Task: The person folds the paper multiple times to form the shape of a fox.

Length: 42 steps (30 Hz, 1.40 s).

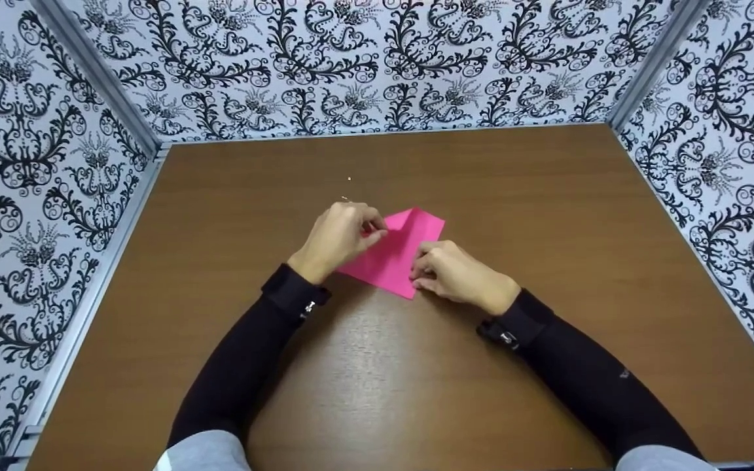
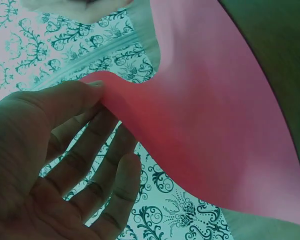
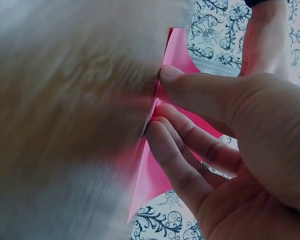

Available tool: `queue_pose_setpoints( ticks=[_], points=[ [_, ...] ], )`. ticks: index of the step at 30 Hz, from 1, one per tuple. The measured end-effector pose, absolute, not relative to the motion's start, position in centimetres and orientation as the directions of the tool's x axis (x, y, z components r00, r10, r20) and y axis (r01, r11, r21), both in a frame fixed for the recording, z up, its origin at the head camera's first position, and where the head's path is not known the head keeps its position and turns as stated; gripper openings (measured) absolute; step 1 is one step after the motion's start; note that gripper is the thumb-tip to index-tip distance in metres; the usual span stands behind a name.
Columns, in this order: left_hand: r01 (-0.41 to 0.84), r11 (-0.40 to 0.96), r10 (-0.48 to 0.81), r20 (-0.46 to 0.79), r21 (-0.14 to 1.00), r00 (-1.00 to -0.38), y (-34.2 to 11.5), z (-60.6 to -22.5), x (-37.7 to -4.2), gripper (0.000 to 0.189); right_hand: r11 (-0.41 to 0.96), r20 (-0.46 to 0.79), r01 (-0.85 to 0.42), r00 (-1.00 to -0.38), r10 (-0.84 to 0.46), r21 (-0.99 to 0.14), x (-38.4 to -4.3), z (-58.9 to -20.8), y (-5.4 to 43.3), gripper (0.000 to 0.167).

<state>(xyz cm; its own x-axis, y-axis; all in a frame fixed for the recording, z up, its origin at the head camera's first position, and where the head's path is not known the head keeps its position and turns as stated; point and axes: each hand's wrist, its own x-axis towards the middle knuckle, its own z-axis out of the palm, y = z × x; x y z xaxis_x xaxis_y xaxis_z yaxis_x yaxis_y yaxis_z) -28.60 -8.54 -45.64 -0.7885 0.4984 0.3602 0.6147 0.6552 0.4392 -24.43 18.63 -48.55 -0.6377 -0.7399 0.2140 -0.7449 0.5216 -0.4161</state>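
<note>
A sheet of pink paper [image 1: 393, 258] lies on the brown table, its left part lifted and bent. My left hand [image 1: 344, 232] pinches the raised edge between thumb and index finger. In the left wrist view the paper [image 2: 210, 110] curves away from that pinch, while the other fingers [image 2: 127, 175] stay off it, loosely bent. At the sheet's right edge is my right hand [image 1: 452, 271]. In the right wrist view its thumb and fingertips [image 3: 162, 137] rest on the paper's edge against the table, with a gap between thumb and index finger.
The wooden table [image 1: 364, 392] stretches around the paper on all sides. Black-and-white patterned panels [image 1: 364, 65] enclose it at the back, left and right, with grey metal posts [image 1: 95, 72] at the back corners. A tiny bright speck [image 1: 349, 178] shows beyond the left hand.
</note>
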Motion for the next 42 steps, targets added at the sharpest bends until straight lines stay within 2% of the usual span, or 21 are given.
queue_pose_setpoints(
  ticks=[21, 33, 42],
  points=[
    [0.67, 0.626, 0.608, 0.288, 0.399, -0.74, -7.8, -45.4, -26.7, 0.007, 0.516, 0.23, -0.745, -0.639, -0.734, -0.422, -24.5, -48.7, 18.7, 0.001],
    [0.697, 0.593, 0.665, 0.242, 0.404, -0.707, -7.4, -45.7, -25.4, 0.004, 0.57, 0.227, -0.729, -0.67, -0.706, -0.378, -24.1, -48.6, 18.4, 0.008],
    [0.742, 0.562, 0.721, 0.225, 0.365, -0.656, -6.7, -46.1, -24.5, 0.007, 0.586, 0.234, -0.732, -0.673, -0.702, -0.347, -23.8, -48.7, 18.7, 0.01]
  ],
)
